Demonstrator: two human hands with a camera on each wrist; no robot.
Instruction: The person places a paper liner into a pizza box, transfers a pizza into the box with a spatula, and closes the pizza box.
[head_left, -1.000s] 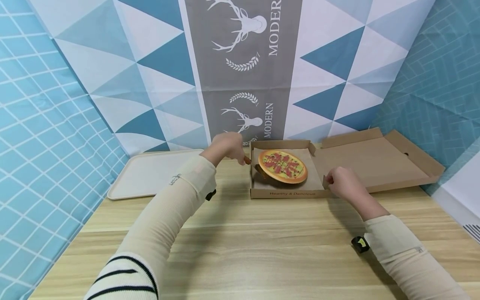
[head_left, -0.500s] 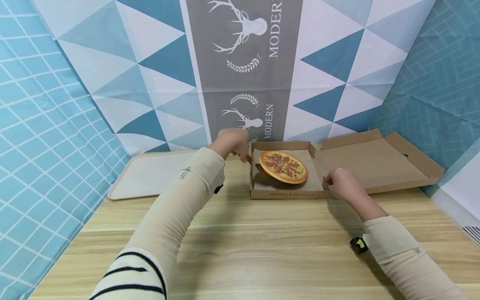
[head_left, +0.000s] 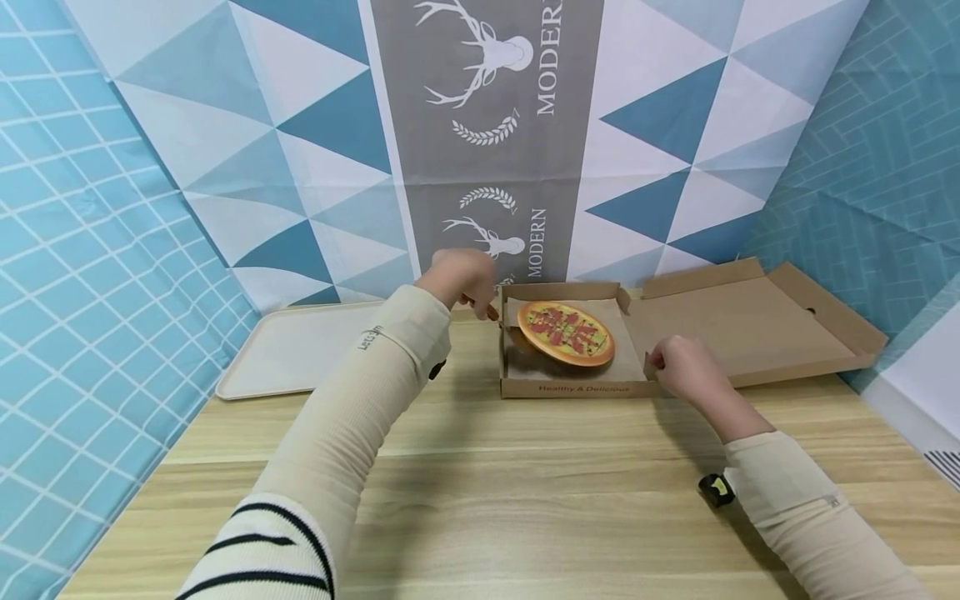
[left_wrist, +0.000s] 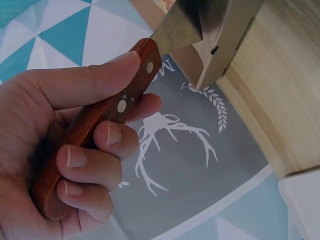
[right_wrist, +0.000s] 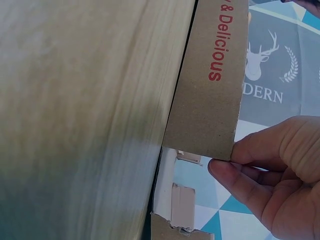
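Note:
My left hand grips the riveted wooden handle of a metal-bladed spatula, fingers curled round it in the left wrist view. The blade slants over the box wall and under the left side of a whole pizza with red and green toppings. That pizza is tilted, its left side raised above the paper lining; the blade is mostly hidden. With thumb and forefinger, my right hand pinches the front right corner of the open cardboard pizza box.
The box lid lies folded open to the right. A pale rectangular tray stands at the back left of the wooden table. A patterned cloth backdrop rises close behind the box.
My left hand has shifted slightly right and up with the spatula. The pizza has barely moved and stays tilted. My right hand keeps its hold on the box corner.

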